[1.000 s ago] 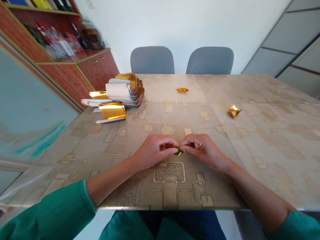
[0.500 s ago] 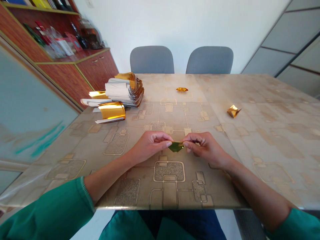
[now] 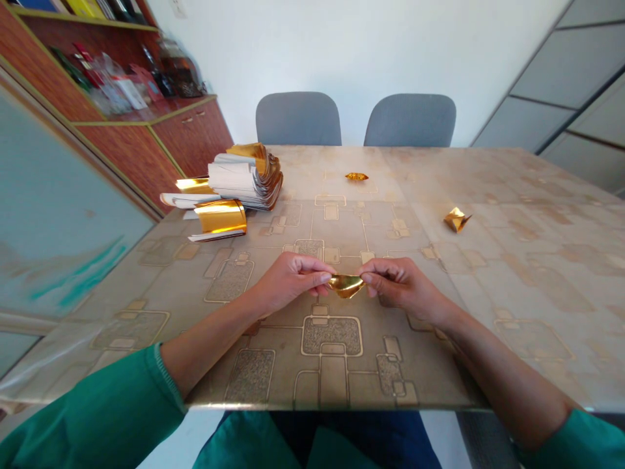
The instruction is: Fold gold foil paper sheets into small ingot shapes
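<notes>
Between my two hands is a small piece of folded gold foil paper (image 3: 346, 285), shiny and curved, its lower edge coming to a blunt point. My left hand (image 3: 300, 277) pinches its left end between thumb and fingers. At the other end, my right hand (image 3: 393, 281) pinches the right corner the same way. Both hands are just above the patterned tablecloth (image 3: 332, 335), near the front of the table. Fingertips cover the two ends of the paper.
At the back left lies a thick stack of gold and white paper sheets (image 3: 234, 179), with a loose gold sheet (image 3: 222, 217) in front. A folded gold piece (image 3: 357, 176) lies at the back, another (image 3: 456, 220) on the right. Two grey chairs (image 3: 297, 118) stand behind the table.
The foil paper has changed from dark and flat-looking to bright and bowed, with its curved surface showing. My hands have stayed in nearly the same place, still pinching both ends.
</notes>
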Motion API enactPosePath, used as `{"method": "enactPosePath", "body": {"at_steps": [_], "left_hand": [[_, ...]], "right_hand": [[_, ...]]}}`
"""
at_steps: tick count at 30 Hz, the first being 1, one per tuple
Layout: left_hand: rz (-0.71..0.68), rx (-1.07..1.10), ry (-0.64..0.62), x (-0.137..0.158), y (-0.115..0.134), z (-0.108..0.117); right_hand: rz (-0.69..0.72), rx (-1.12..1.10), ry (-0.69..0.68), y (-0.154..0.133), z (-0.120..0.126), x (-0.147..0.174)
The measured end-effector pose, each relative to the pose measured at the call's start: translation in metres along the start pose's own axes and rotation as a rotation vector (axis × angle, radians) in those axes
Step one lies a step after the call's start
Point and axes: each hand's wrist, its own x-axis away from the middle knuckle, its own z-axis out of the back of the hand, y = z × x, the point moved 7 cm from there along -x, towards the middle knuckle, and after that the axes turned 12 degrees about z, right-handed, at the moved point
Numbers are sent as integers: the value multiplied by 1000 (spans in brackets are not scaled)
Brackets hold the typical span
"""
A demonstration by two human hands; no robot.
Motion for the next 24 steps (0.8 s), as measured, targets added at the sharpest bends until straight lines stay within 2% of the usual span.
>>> {"method": "enactPosePath", "body": {"at_steps": [5,9,12,15,18,20,24], "left_hand": [[-28,-7,91,2,-1,-2],[-91,-107,102,3,3,-9],[-214,-257,168,7,13,-8],[-388,-423,276,15,25,-5],[-607,-653,380,26,34,-10],[-707,-832,390,30,34,-19],[-751,-1124,295,31,25,-37]], "right_hand": [[23,96,-11,-4,0,-2],[41,226,-7,-6,-3,-5],[82,282,26,-8,0,-6],[224,372,72,-18,7,-6],[349,549,31,-28,8,-4],[365,660,-31,-28,6,-3],[317,713,-185,-22,-1,-1]]}}
